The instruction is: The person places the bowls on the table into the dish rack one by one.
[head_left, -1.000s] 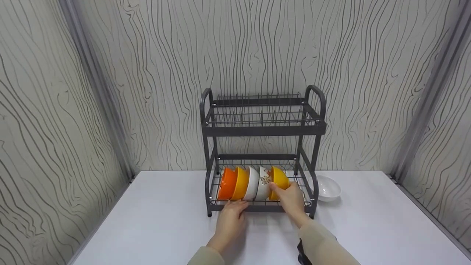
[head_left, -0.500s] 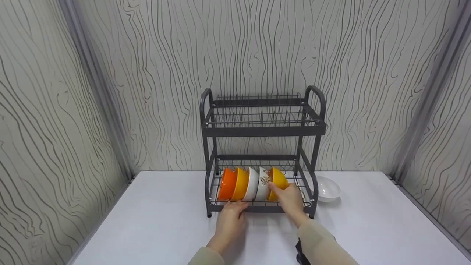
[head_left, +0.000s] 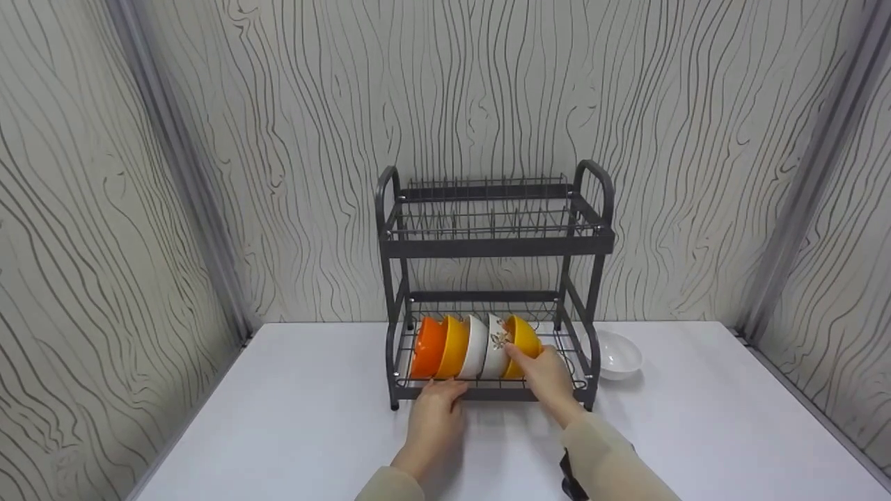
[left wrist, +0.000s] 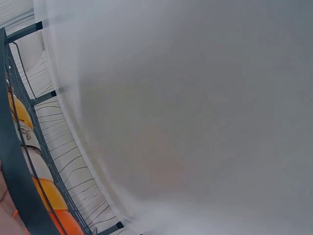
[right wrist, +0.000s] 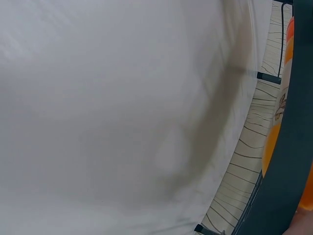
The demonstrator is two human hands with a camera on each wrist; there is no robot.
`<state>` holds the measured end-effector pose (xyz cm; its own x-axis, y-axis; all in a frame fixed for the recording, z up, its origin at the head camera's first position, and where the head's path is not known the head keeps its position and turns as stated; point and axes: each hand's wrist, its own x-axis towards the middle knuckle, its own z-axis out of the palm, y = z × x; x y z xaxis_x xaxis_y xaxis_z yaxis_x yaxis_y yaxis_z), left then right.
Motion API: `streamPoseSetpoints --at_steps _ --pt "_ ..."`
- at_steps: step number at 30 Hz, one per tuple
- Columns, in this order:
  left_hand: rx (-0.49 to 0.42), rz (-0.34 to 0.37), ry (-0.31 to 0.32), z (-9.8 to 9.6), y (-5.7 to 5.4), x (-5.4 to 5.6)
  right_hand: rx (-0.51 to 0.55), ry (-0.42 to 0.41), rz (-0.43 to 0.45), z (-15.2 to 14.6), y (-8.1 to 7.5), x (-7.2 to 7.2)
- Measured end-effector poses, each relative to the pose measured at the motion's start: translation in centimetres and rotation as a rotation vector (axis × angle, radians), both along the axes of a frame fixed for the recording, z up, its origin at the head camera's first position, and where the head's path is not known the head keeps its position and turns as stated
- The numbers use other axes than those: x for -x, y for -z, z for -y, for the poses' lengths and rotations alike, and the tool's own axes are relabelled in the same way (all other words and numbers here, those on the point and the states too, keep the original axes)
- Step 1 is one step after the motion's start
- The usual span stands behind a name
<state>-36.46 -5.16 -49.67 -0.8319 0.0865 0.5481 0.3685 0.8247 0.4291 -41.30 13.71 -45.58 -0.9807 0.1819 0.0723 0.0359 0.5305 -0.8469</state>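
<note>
Several bowls stand on edge in a row on the lower shelf of a dark two-tier dish rack (head_left: 497, 247). From the left they are an orange bowl (head_left: 428, 349), a yellow bowl (head_left: 454, 349), a white bowl (head_left: 475, 349), a white bowl with a flower print (head_left: 496, 355) and a second yellow bowl (head_left: 523, 337). My right hand (head_left: 550, 376) grips that right-hand yellow bowl, its thumb near the flower print; the other fingers are mostly hidden. The fingers of my left hand (head_left: 437, 414) rest at the rack's front rail, below the orange and left yellow bowls.
On the white table (head_left: 299, 417), a white bowl (head_left: 618, 356) stands just right of the rack. The rack's upper tier (head_left: 498, 223) has wire dividers. Wood-grain panels (head_left: 313, 153) enclose the table at the back and both sides.
The right-hand yellow bowl has shifted slightly left, toward the flower-print bowl, with my right hand on it. My left hand has stayed at the front rail.
</note>
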Motion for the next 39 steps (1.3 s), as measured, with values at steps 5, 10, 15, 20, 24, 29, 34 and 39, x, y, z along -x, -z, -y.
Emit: streamPoseSetpoints --at_steps 5,10,15,20,24,29,34,39 --pt "-0.003 0.003 -0.007 0.1 0.0 0.0 0.027 -0.041 0.024 0.0 -0.1 0.1" --pt "-0.009 0.019 -0.013 0.1 -0.2 0.1 0.04 -0.098 0.031 -0.2 -0.2 0.3" --pt "-0.012 0.021 -0.012 0.2 -0.3 0.3 0.053 -0.157 0.044 -0.4 -0.5 0.6" --pt "-0.001 0.041 0.004 0.1 -0.2 0.3 0.051 -0.17 0.046 -0.9 -0.7 0.5" --pt "-0.002 0.045 0.02 0.1 -0.4 0.1 0.055 -0.146 0.005 -1.7 -0.5 0.3" --pt "0.001 0.037 0.021 0.1 -0.4 0.0 0.08 -0.136 -0.137 -3.0 -0.2 -0.2" --pt "0.003 0.05 0.009 0.1 -0.4 -0.2 0.075 -0.121 -0.331 -4.5 -0.3 -1.1" --pt "0.006 0.05 0.011 -0.1 -0.5 -0.4 0.054 -0.062 -0.517 -6.6 -0.6 -2.2"
